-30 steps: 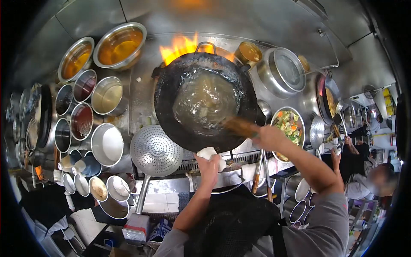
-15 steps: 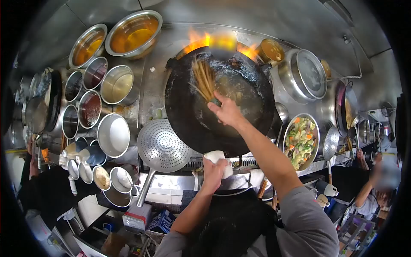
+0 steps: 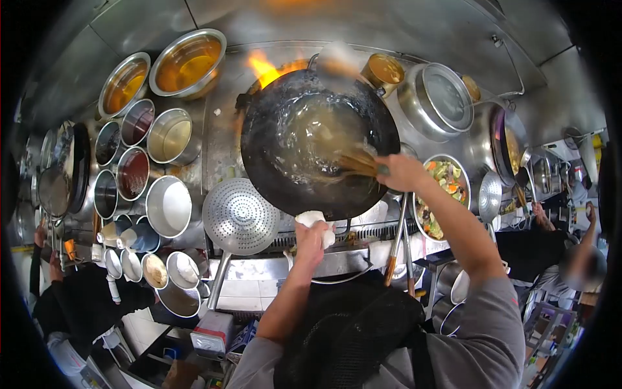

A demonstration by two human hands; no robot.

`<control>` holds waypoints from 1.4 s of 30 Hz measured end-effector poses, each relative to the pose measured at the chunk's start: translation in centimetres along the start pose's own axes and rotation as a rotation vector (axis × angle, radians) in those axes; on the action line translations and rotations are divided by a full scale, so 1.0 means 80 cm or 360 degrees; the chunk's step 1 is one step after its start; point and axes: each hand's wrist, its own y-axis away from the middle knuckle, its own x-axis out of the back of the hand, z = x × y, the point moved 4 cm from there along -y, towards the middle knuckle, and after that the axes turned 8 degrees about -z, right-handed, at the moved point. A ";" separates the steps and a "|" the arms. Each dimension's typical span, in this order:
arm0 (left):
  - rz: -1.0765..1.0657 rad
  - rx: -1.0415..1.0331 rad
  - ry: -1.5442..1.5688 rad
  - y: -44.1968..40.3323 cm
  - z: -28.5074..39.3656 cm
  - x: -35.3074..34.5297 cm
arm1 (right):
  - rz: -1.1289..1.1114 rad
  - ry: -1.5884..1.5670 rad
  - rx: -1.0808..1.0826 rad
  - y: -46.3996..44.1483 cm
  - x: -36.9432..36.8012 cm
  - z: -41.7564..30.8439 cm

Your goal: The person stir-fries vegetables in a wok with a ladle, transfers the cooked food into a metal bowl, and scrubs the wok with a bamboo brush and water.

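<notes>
A large black wok [image 3: 272, 175] with cloudy, swirling water in it sits over the burner, flames [image 3: 262, 68] rising behind its far left rim. My right hand [image 3: 403, 172] is closed around the bound end of a bamboo wok brush [image 3: 359, 163]. The bristles reach into the water at the wok's right side. With a folded white cloth [image 3: 311, 219] in its grip, my left hand [image 3: 312, 241] is at the wok's near edge. The cloth hides where it meets the rim or handle.
A perforated strainer [image 3: 240, 217] lies left of the wok. Steel bowls of amber liquid [image 3: 188, 68] and several sauce pots [image 3: 133, 172] stand farther left. On the right are a dish of cut vegetables [image 3: 447, 181], ladle handles [image 3: 396, 243] and a lidded pot [image 3: 447, 97]. Other people work at both sides.
My right hand has swept the brush from the wok's far left to its right side. The wok has tilted or shifted slightly. The flames have shrunk and show mainly at the left.
</notes>
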 end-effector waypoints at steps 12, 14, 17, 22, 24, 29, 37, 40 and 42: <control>-0.0048 -0.0015 -0.0087 0.007 0.015 0.000 | 0.0389 0.0351 -0.0381 -0.043 -0.019 0.024; -0.0036 0.0058 -0.0044 0.009 0.016 0.002 | 0.0512 0.0164 -0.0329 -0.105 0.016 0.000; -0.0067 0.0197 -0.0034 0.010 0.015 0.011 | 0.0499 -0.0567 0.0010 -0.193 -0.011 -0.052; -0.0135 0.0130 -0.0153 0.000 -0.004 0.026 | 0.0015 -0.2129 0.0298 -0.159 -0.062 -0.178; -0.0086 0.0054 -0.0184 0.001 0.007 0.012 | -0.0251 -0.2272 0.0440 -0.136 -0.073 -0.191; -0.0033 -0.0089 -0.0189 0.000 -0.001 0.018 | -0.0548 -0.1671 0.0386 -0.039 -0.080 -0.147; -0.0006 0.0017 -0.0225 0.004 0.014 0.002 | -0.0123 0.0195 -0.0230 0.067 -0.031 -0.009; 0.0003 0.0104 -0.0251 0.005 0.015 0.005 | 0.0184 0.0467 -0.0379 0.014 -0.011 0.020; -0.0026 0.0127 -0.0276 0.004 0.017 0.004 | 0.0194 0.0448 -0.0310 -0.043 -0.006 0.025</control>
